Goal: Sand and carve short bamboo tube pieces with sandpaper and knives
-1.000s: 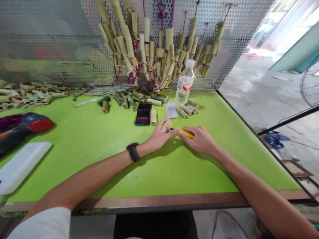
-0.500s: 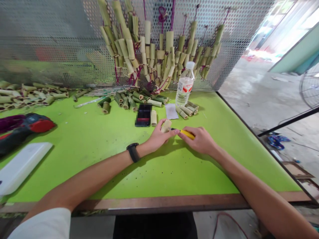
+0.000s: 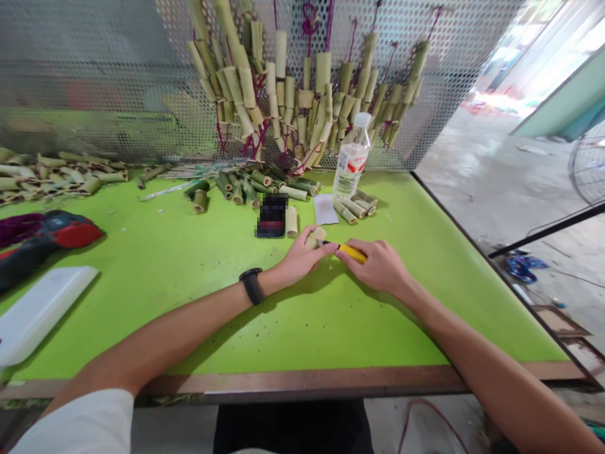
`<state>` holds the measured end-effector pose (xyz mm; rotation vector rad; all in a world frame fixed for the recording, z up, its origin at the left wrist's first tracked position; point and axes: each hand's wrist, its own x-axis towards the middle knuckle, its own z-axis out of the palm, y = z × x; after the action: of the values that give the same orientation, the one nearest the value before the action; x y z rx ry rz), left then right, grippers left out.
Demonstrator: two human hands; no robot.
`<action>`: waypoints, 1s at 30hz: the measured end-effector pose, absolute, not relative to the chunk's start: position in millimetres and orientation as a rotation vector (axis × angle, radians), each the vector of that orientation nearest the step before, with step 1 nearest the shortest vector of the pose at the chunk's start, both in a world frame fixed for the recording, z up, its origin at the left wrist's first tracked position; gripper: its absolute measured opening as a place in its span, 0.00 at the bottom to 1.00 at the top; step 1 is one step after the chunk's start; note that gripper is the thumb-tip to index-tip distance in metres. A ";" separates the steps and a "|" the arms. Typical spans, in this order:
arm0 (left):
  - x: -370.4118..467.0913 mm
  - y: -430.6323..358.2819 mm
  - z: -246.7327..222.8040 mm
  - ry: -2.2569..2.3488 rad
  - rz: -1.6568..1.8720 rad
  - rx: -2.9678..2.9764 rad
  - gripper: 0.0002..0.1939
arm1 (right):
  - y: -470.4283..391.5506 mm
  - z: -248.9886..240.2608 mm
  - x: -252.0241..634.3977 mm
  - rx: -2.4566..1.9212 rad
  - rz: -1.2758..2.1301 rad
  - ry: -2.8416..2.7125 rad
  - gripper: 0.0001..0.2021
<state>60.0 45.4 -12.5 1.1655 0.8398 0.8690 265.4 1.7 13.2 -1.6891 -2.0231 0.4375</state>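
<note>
A short pale piece of bamboo (image 3: 318, 234) is held in my left hand (image 3: 301, 260), whose fingers wrap round it. My right hand (image 3: 377, 263) is closed on a yellow utility knife (image 3: 351, 253). The dark front end of the knife meets the near side of the bamboo, beside my left thumb. How the blade touches the surface is too small to make out. Just beyond my left hand a pale bamboo tube (image 3: 292, 222) stands by a black phone (image 3: 271, 216). A piece of whitish paper (image 3: 326, 209) lies behind the bamboo piece.
A water bottle (image 3: 351, 161) stands near several cut bamboo tubes (image 3: 347, 211). More bamboo lies in a pile (image 3: 61, 173) at the back left. Strung bamboo hangs on a perforated metal panel (image 3: 142, 88). A red-and-black power tool (image 3: 70, 232) and a white box (image 3: 45, 312) lie left.
The knife and my right hand have shifted slightly left against the bamboo piece. The bamboo is turned a little in my left hand. The whole view has tilted slightly.
</note>
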 end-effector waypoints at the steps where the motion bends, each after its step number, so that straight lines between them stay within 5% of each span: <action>1: 59.9 44.6 -12.4 0.843 0.872 1.182 0.32 | 3.7 13.7 268.4 -1.735 0.389 -1.973 0.28; 6: 59.3 43.3 -14.3 0.837 0.883 1.206 0.29 | 13.0 16.1 282.2 -1.802 0.216 -1.780 0.28; 13: 59.0 49.9 -13.0 0.716 0.865 0.943 0.22 | 5.0 20.2 270.5 -1.643 0.389 -1.932 0.35; 30: 61.2 53.0 -3.8 0.725 0.910 0.724 0.07 | 5.0 17.3 268.8 -1.729 0.522 -2.061 0.28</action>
<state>61.2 53.0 -3.8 0.7241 0.7246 0.9097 268.8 5.0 17.3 -1.7288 -2.0610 0.5224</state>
